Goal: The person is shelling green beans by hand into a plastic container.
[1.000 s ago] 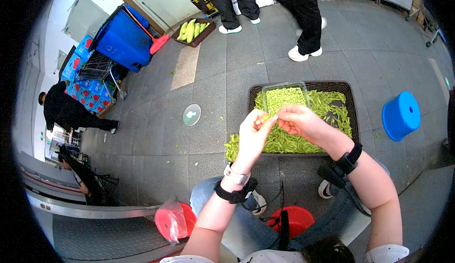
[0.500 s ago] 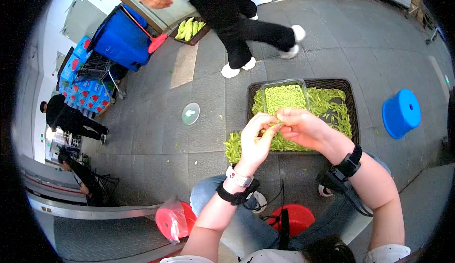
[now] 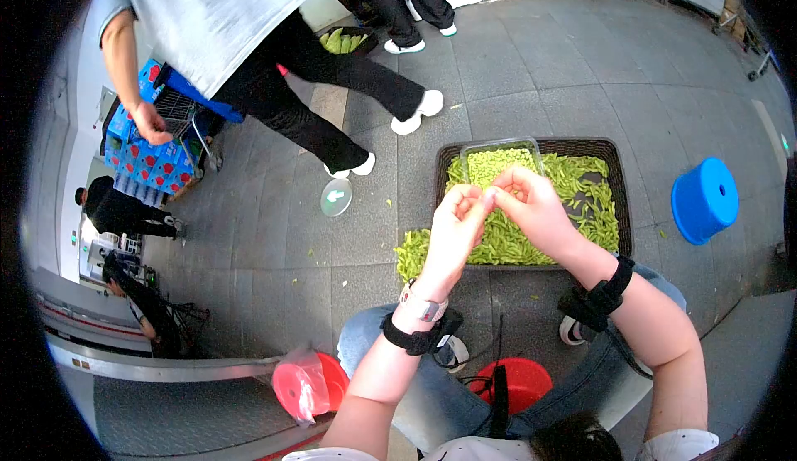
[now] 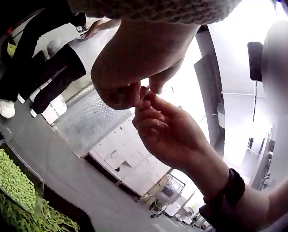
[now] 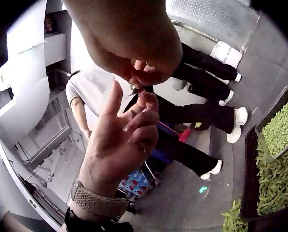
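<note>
My left hand (image 3: 455,232) and right hand (image 3: 535,216) meet fingertip to fingertip above a dark woven basket (image 3: 625,203). Between them the thumbs and fingers pinch something small, apparently a green bean pod, mostly hidden by the fingers. In the right wrist view the left hand (image 5: 122,137) has its thumb raised and its other fingers bent, touching the right hand (image 5: 134,43). Green pods (image 3: 506,249) fill much of the basket. Toward its back left sits a clear plastic container (image 3: 540,159) of shelled green beans (image 3: 494,160). More pods (image 3: 411,255) lie beside the basket's left edge.
A blue stool (image 3: 704,201) stands right of the basket. Below are a red tub (image 3: 523,384) between the legs and a red stool with a plastic bag (image 3: 303,386). A person in a grey shirt (image 3: 216,21) walks at upper left; others stand farther back.
My hands stay together over the basket, the right one raised slightly and its fingers turned. The pod seen at the fingertips earlier is now mostly covered. The grey-shirted person has walked leftward.
</note>
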`<state>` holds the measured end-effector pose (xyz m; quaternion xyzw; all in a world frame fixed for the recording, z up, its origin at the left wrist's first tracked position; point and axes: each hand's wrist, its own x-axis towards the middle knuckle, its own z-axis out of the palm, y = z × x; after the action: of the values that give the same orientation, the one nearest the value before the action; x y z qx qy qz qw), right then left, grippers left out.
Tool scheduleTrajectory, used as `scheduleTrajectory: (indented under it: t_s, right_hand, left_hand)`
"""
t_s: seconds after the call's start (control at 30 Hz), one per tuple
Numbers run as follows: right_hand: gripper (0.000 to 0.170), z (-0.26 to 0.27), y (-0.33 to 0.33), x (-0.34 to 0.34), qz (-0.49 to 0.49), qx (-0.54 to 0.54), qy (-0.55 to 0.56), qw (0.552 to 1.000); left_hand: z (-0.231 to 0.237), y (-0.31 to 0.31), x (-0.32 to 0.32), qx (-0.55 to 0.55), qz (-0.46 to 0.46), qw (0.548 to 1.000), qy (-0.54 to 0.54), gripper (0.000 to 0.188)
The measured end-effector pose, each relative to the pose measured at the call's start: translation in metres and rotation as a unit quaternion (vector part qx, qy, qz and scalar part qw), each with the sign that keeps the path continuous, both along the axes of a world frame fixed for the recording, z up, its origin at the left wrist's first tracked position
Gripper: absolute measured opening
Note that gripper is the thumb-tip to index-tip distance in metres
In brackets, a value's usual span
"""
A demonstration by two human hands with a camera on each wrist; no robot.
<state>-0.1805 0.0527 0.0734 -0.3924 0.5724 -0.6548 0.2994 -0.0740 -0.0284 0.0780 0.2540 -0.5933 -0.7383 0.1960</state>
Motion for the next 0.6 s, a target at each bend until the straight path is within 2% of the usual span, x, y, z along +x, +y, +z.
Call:
scheduleTrajectory:
  t_s: [0.03, 0.23, 0.33, 0.43, 0.53, 0.6]
  right_hand:
    - [0.009, -0.001, 0.0, -0.001, 0.005, 0.006, 0.017, 1.0]
    - [0.009, 0.003, 0.003, -0.006, 0.119, 0.056, -0.15, 0.98]
    - [0.009, 0.001, 0.004, -0.011, 0.172, 0.042, -0.26, 0.949]
    - [0.009, 0.006, 0.006, -0.006, 0.136, 0.034, -0.393, 0.909]
    - [0.012, 0.002, 0.005, -0.01, 0.187, 0.005, -0.433, 0.882]
    - [0.012, 0.004, 0.005, -0.007, 0.164, 0.013, -0.458, 0.874]
  left_hand:
    - [-0.001, 0.0, 0.0, -0.01, -0.001, 1.0, 0.0, 0.013]
    - [-0.004, -0.002, 0.002, -0.037, -0.013, 0.999, 0.017, 0.009]
    - [-0.004, -0.004, 0.004, -0.031, -0.032, 0.999, 0.023, 0.01]
    - [-0.002, -0.004, 0.005, -0.025, -0.043, 0.998, 0.038, 0.013]
    - [-0.001, -0.004, 0.007, -0.021, -0.053, 0.998, 0.038, 0.014]
    - [0.0, -0.005, 0.008, -0.006, -0.061, 0.997, 0.037, 0.014]
